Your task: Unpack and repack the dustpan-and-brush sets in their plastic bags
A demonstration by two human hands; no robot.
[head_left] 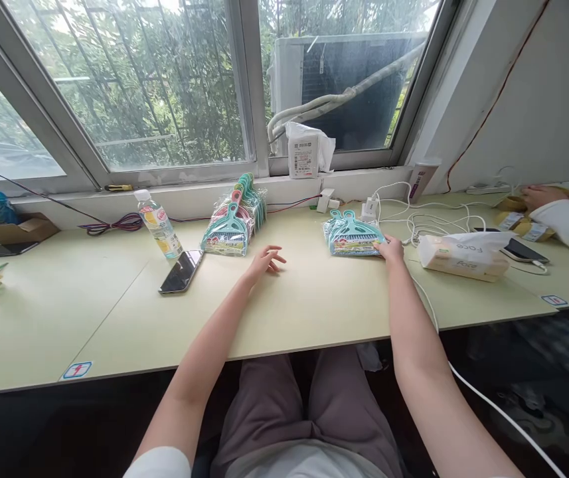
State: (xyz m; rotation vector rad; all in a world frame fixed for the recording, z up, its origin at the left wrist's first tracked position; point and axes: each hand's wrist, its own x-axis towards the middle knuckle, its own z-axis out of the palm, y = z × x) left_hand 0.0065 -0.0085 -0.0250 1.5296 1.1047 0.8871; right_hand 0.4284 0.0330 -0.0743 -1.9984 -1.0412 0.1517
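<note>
On the right of the table, a small stack of plastic-wrapped mini dustpan and brush sets (pixel 356 238) in turquoise lies flat. My right hand (pixel 390 248) grips the lower right corner of its top set. My left hand (pixel 266 261) hovers over or rests on the table, fingers apart and holding nothing; contact with the surface is unclear. Beyond it, to the left, stands a row of wrapped dustpan and brush sets (pixel 228 232), mostly turquoise with some pink and green handles.
A bottle (pixel 159 224) and a phone (pixel 181 271) are at the left. A tissue pack (pixel 465 255), white cables (pixel 443 216) and a cup (pixel 422 179) sit at the right. A co-worker's hand (pixel 538 198) shows at the far right. The table's front edge (pixel 309 350) is near my lap.
</note>
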